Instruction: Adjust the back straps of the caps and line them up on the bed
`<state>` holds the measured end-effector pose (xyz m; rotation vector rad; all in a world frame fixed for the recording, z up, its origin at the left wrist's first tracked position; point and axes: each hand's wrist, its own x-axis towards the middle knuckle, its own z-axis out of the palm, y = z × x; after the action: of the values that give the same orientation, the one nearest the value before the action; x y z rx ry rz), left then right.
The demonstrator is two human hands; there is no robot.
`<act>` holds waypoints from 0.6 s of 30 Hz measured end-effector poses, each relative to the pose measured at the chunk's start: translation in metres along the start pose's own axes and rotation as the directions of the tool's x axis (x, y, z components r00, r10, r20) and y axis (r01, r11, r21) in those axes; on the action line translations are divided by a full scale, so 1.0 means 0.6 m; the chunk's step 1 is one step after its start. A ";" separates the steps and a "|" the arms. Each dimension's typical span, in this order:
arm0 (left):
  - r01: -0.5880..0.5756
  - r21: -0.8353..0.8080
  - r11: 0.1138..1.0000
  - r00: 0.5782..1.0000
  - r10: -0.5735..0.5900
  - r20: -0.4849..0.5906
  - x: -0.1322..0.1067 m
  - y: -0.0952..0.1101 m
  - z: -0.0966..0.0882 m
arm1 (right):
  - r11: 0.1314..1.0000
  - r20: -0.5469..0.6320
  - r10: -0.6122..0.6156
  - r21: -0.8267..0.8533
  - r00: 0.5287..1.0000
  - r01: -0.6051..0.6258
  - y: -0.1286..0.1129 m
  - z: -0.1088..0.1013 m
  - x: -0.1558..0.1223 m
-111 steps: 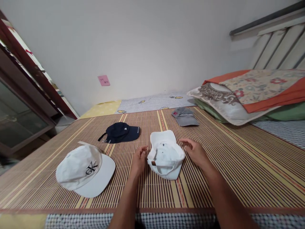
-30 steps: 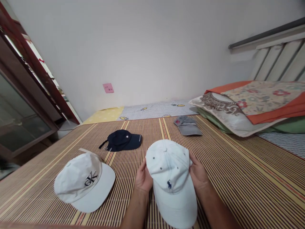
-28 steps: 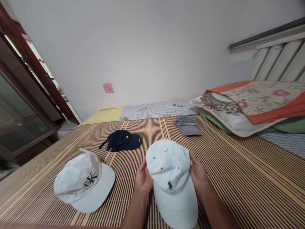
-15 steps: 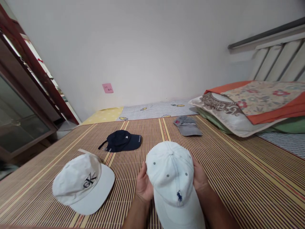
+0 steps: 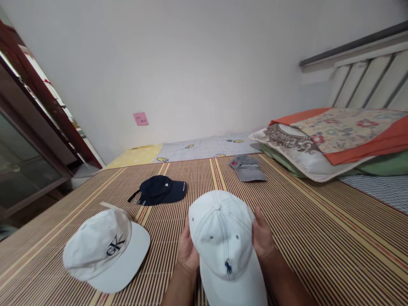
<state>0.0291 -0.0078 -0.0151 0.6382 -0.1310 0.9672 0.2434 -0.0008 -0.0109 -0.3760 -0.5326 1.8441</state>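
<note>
A white baseball cap (image 5: 219,238) with a small dark blue embroidered logo is held between my two hands, its brim pointing toward me. My left hand (image 5: 187,246) grips the cap's left side, with most fingers hidden behind it. On the opposite side, my right hand (image 5: 264,233) holds the edge, thumb partly showing. To the left lies another white cap (image 5: 102,246) with black letters on its front. Farther back rest a navy cap (image 5: 161,189) and, at centre right, a grey cap (image 5: 247,168) with a red mark.
The caps lie on a striped bamboo mat (image 5: 172,229) over a bed. Stacked pillows (image 5: 344,131) stand at the right beside a radiator (image 5: 366,80). A pink note (image 5: 140,119) sticks to the wall (image 5: 197,63). At the left is a glass-panelled cabinet (image 5: 25,157).
The held cap has shifted slightly left and turned a little between my hands. The whole view has moved slightly; the other caps lie as before.
</note>
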 end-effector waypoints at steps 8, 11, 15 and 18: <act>0.029 0.018 0.999 0.996 -0.027 -0.085 -0.008 0.000 -0.018 | 0.993 0.091 0.117 0.005 0.989 -0.118 0.024 0.015 -0.011; 0.050 0.017 0.999 0.990 -0.048 -0.131 -0.013 0.000 -0.027 | 0.990 0.123 0.128 0.047 0.984 -0.134 0.032 0.023 -0.011; 0.052 0.024 0.998 0.989 -0.048 -0.142 -0.015 -0.002 -0.032 | 0.993 0.110 0.087 0.067 0.990 -0.095 0.038 0.032 -0.010; 0.059 0.037 0.998 0.987 -0.053 -0.153 -0.013 -0.006 -0.034 | 0.993 0.079 0.099 0.049 0.992 -0.103 0.037 0.037 -0.010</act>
<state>0.0239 -0.0034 -0.0360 0.6003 0.0420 0.9626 0.2163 -0.0164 -0.0039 -0.3024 -0.5239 1.9730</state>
